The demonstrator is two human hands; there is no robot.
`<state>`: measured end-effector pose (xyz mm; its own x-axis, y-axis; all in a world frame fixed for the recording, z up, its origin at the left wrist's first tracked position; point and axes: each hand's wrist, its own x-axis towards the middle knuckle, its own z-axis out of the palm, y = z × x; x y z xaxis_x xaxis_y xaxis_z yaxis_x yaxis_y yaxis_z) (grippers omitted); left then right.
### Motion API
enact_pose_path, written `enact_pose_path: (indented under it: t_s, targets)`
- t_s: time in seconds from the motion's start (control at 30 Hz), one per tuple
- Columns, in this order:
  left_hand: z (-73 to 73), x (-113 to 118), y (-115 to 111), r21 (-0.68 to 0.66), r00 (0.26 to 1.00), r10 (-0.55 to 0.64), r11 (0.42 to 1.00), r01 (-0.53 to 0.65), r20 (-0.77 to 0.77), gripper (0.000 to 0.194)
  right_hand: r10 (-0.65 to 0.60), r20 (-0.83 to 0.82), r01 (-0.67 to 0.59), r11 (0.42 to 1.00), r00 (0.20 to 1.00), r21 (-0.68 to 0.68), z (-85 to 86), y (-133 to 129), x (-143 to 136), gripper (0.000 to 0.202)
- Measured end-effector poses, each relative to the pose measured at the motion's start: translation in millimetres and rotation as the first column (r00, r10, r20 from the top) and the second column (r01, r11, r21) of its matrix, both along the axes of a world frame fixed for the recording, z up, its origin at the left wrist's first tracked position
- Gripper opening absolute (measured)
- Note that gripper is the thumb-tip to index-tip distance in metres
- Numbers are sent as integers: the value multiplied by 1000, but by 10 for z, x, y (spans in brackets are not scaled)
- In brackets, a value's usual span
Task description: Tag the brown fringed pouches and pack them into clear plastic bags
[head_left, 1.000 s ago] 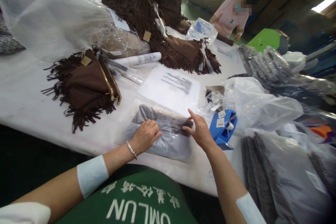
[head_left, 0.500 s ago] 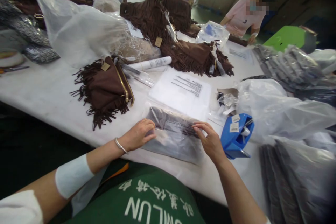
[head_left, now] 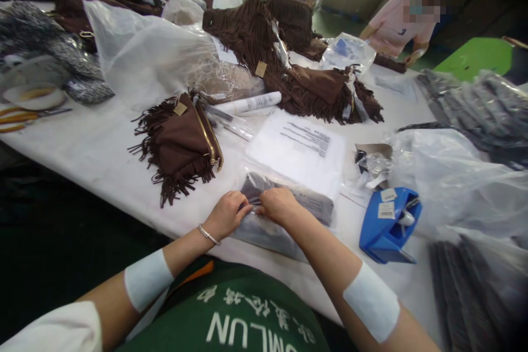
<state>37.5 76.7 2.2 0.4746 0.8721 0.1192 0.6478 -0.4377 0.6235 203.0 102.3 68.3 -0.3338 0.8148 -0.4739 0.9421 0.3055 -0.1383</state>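
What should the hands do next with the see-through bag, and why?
Perhaps slide the right hand gently along the bag toward its right end, to smooth it. The left hand is already at the left end, close beside the right one, and no hand is on the right end.

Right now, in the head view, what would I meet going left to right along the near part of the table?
Orange-handled tool, brown fringed bag with gold zipper, left hand, right hand, blue dispenser, dark packed stack.
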Motion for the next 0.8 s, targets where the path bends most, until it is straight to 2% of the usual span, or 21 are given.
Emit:
enact_pose_path:
  t_s: [0.13,0.27,0.33,0.47,0.57,0.67,0.73,0.8]
  targets:
    - [-4,3,-34,62,998,3,998,1,-63,14,-101,100,100,995,990,14,-23,124,71,41]
    - [-21,16,-84,101,997,2,995,6,-82,16,-196,116,171,965,974,197,3,42,209,36]
    - [-41,15,-110,117,997,8,993,1,-79,18,-178,56,154,946,982,287,-62,-72,220,40]
    - [-15,0,-122,142,995,41,989,-28,-92,18,-36,-174,100,921,984,376,-341,-267,248,53]
    - [115,32,-93,209,992,26,978,0,-120,18,-172,-209,249,866,963,435,-471,-351,414,52]
    - [222,157,-45,275,989,-25,959,66,-148,35,-248,-232,334,799,941,500,-487,-477,657,52]
    - [203,274,-1,256,981,-58,961,105,-185,43,-240,-250,339,783,938,521,-507,-592,793,52]
    - [114,380,43,212,971,-84,968,133,-224,47,-256,-266,362,770,929,525,-567,-701,880,50]
